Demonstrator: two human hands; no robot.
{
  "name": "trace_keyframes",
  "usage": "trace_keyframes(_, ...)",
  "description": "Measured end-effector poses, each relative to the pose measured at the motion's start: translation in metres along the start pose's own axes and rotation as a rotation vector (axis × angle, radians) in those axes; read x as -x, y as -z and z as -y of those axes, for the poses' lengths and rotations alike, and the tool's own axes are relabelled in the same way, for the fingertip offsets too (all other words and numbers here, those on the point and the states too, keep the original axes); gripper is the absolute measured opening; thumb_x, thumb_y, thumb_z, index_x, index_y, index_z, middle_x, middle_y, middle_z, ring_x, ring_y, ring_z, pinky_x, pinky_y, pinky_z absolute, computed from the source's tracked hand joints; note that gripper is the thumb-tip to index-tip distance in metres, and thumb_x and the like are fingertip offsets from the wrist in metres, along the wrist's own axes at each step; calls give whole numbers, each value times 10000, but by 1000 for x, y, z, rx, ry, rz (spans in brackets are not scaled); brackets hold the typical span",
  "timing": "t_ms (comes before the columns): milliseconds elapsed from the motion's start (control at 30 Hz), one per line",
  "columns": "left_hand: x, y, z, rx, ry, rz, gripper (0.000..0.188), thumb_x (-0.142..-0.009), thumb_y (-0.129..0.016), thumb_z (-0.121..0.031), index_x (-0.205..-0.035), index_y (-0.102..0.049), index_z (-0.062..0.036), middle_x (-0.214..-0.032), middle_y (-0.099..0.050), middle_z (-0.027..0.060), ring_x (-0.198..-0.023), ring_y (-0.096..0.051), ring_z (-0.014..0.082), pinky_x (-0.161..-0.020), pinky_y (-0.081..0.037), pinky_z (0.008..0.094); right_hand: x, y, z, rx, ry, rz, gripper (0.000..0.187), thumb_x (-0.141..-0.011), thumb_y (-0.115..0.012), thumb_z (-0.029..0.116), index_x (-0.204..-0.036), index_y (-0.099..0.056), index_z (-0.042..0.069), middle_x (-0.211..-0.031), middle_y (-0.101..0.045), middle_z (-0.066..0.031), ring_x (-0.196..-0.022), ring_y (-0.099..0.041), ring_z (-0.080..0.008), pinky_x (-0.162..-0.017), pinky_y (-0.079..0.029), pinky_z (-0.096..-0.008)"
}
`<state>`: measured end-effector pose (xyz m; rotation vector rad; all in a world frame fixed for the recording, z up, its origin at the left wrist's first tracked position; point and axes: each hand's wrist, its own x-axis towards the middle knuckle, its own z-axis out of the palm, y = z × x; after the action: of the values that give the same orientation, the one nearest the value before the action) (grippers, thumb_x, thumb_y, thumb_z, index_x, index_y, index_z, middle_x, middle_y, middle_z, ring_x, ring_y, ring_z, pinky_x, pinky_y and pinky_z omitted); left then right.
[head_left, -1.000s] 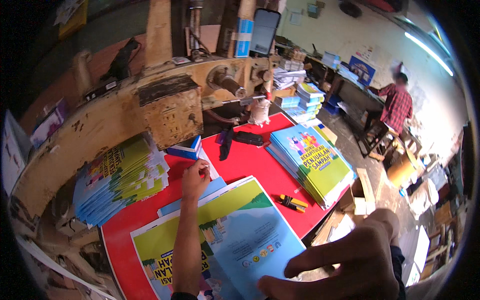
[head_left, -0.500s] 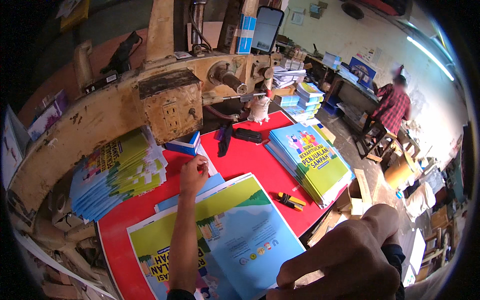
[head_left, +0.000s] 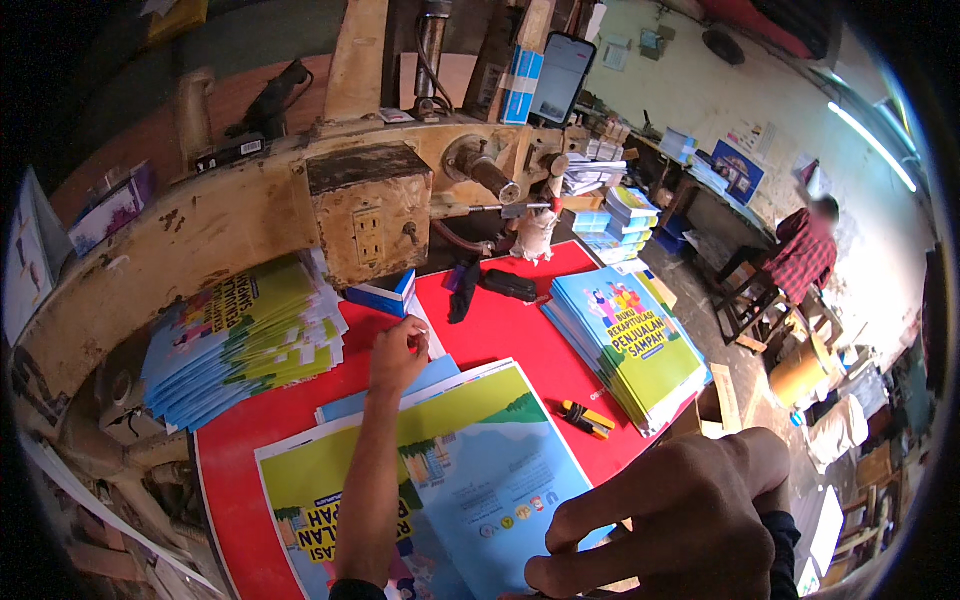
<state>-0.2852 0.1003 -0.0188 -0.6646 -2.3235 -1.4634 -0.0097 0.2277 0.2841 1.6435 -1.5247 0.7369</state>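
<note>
My left hand (head_left: pixel 400 355) reaches over the red tabletop (head_left: pixel 480 335), fingers curled into a pinch with a tiny whitish bit at the tips, too small to name. Just beyond it stands a small blue-and-white box (head_left: pixel 385 297). Under my left forearm lie printed cover sheets (head_left: pixel 490 470) in green and blue, atop a light blue sheet (head_left: pixel 440 372). Close to the camera, my right hand (head_left: pixel 680 500) hovers over their right edge with bent fingers; its fingertips and anything in them are hidden at the lower edge.
Fanned booklets (head_left: pixel 250 335) lie at the left; stacked booklets (head_left: pixel 640 340) are at the right. A yellow-and-black cutter-like tool (head_left: pixel 586 419) and black case (head_left: pixel 508 284) rest on the table. A heavy beige machine (head_left: pixel 370 220) spans the back. Someone in a checked shirt (head_left: pixel 800 255) sits farther off.
The view has shifted slightly, moving the scene a little right and down. My left hand keeps its pinch near the small box. My right hand has turned, its fingers showing more.
</note>
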Motion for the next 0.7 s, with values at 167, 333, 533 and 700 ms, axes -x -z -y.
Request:
trace_keyframes(167,1,0,-6,6,-23,-16,136,-882,-724,-66,-1009,-676,-73,-855,-754,109,-788,-752,266,-728,-588,389,-5,-1,3,-25,-103,19,256,-730,-800,99,-967,-814,3,-776,-689,-92,-632,-649,-206,-542,-544,-326)
trace_keyframes(333,1,0,-10,-6,1,3,148,-868,-717,-48,-1007,-675,-72,-859,-755,110,-808,-754,268,-743,-588,395,-1,-4,-2,18,62,24,359,-701,-776,155,-1034,-823,30,-781,-686,-87,-631,-648,-199,-534,-540,-328)
trace_keyframes(533,1,-1,-6,-2,18,3,160,-856,-712,-41,-1008,-677,-76,-871,-759,104,-821,-754,274,-757,-589,400,1,-7,-2,21,61,-8,463,-640,-745,206,-1064,-821,37,-788,-681,-89,-632,-645,-182,-520,-532,-314)
trace_keyframes(700,1,3,-7,-5,9,22,105,-899,-677,1,-1001,-672,-26,-894,-756,138,-868,-770,231,-782,-597,341,-10,3,-5,-1,55,83,460,-637,-738,201,-1059,-820,39,-774,-661,-81,-619,-629,-174,-512,-523,-305)
